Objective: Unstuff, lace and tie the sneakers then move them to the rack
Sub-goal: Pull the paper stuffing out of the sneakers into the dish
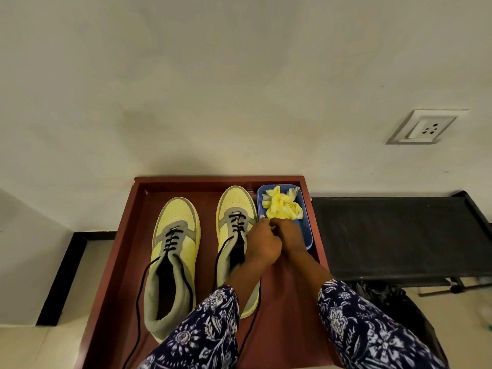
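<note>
Two yellow and grey sneakers stand toes away from me on a red-brown wooden tray (127, 235). The left sneaker (174, 251) and the right sneaker (234, 209) are both partly laced with black laces, and loose lace ends trail toward me. A blue tray (306, 222) to the right of the right sneaker holds crumpled yellow paper (282, 205). My left hand (262, 245) and my right hand (290, 237) meet over the blue tray's near part, fingers curled. A scrap of yellow paper shows between them.
A low black rack (394, 235) stands to the right of the wooden tray, against the wall. A black bag (386, 296) lies under its front. A wall socket (426, 127) is above the rack. Pale floor tiles lie to the left.
</note>
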The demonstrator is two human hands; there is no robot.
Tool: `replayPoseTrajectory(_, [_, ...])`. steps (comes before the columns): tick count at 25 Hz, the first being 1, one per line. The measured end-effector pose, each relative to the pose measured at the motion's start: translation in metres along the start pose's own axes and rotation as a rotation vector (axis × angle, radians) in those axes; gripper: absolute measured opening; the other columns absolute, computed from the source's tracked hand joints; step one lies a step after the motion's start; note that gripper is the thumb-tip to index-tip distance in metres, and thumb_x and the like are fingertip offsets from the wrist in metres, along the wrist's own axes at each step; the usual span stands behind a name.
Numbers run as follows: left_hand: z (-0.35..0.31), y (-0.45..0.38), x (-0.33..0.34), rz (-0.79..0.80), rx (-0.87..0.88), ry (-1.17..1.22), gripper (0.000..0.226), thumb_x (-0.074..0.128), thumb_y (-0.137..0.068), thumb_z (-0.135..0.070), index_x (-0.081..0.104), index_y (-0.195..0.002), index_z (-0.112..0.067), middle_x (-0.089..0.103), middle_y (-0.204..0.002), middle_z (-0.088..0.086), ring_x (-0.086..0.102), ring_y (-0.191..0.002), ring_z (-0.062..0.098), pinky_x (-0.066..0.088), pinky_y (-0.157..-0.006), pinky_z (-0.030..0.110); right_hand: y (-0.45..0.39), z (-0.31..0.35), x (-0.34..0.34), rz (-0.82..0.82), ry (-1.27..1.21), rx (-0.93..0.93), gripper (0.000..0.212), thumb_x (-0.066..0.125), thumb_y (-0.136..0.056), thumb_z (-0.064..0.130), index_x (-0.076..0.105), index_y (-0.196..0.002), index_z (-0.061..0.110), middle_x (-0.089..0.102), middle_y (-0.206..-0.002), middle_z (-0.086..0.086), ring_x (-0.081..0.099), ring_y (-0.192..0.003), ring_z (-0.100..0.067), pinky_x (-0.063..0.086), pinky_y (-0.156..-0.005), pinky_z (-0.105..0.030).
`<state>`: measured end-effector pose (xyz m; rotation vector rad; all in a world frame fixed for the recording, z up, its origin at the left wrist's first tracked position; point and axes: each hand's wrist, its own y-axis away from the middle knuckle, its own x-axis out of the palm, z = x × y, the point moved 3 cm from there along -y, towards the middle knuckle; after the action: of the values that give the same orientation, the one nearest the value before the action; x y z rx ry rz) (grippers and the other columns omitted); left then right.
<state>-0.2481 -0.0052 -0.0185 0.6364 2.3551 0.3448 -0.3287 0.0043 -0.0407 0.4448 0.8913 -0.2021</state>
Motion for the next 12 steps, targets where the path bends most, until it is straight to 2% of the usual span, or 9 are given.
replayPoseTrajectory(2, [-0.001, 0.001, -0.001, -0.03, -0.001, 0.042, 0.034, 0.041, -0.085, 0.004, 0.049, -0.118, -0.002, 0.057, -0.118, 0.02, 0.055, -0.108, 0.033, 0.046, -0.085, 0.039, 0.003, -0.002, -0.007, -0.078, -0.1, 0.045, 0.023, 0.048, -0.091, 0.007, 0.062, -0.108, -0.001, 0.066, -0.108, -0.019, 0.061, -0.098, -0.031, 0.047, -0.084, -0.036])
replayPoseTrajectory(4, [-0.002, 0.003, -0.003, -0.06, -0.005, 0.097, 0.036, 0.042, -0.087, 0.004, 0.048, -0.122, -0.002, 0.057, -0.119, 0.017, 0.054, -0.11, 0.03, 0.045, -0.088, 0.036, 0.006, -0.004, -0.015, -0.162, -0.196, 0.053, 0.016, 0.052, -0.09, 0.009, 0.063, -0.098, 0.0, 0.066, -0.096, -0.019, 0.06, -0.089, -0.03, 0.045, -0.075, -0.033])
replayPoseTrajectory(6, [-0.003, 0.006, -0.005, -0.076, -0.022, 0.172, 0.039, 0.041, -0.089, 0.004, 0.047, -0.127, -0.003, 0.056, -0.122, 0.015, 0.052, -0.114, 0.028, 0.041, -0.091, 0.031, 0.009, -0.004, -0.026, -0.221, -0.28, 0.049, 0.007, 0.056, -0.086, 0.007, 0.06, -0.08, 0.004, 0.06, -0.079, -0.015, 0.055, -0.075, -0.025, 0.04, -0.065, -0.028])
replayPoseTrajectory(8, [-0.002, 0.007, -0.006, -0.085, -0.033, 0.294, 0.039, 0.04, -0.089, 0.004, 0.049, -0.127, -0.004, 0.056, -0.124, 0.015, 0.052, -0.116, 0.028, 0.043, -0.092, 0.032, 0.015, -0.002, -0.038, -0.268, -0.391, 0.075, 0.009, 0.057, -0.084, 0.004, 0.059, -0.075, 0.002, 0.057, -0.075, -0.014, 0.05, -0.07, -0.021, 0.037, -0.058, -0.026])
replayPoseTrajectory(10, [-0.001, 0.009, -0.008, -0.081, -0.05, 0.466, 0.041, 0.043, -0.09, 0.004, 0.048, -0.129, -0.006, 0.055, -0.128, 0.012, 0.052, -0.118, 0.024, 0.044, -0.091, 0.029, 0.02, 0.003, -0.047, -0.273, -0.498, 0.107, 0.008, 0.056, -0.085, 0.005, 0.062, -0.083, -0.001, 0.059, -0.08, -0.012, 0.053, -0.073, -0.019, 0.041, -0.06, -0.025])
replayPoseTrajectory(12, [-0.001, 0.012, -0.012, -0.079, -0.081, 0.659, 0.041, 0.046, -0.091, 0.003, 0.047, -0.131, -0.006, 0.055, -0.129, 0.01, 0.053, -0.117, 0.022, 0.046, -0.09, 0.028, 0.024, 0.01, -0.049, -0.243, -0.569, 0.112, 0.009, 0.054, -0.087, 0.007, 0.061, -0.088, 0.003, 0.062, -0.087, -0.012, 0.058, -0.082, -0.025, 0.048, -0.072, -0.033])
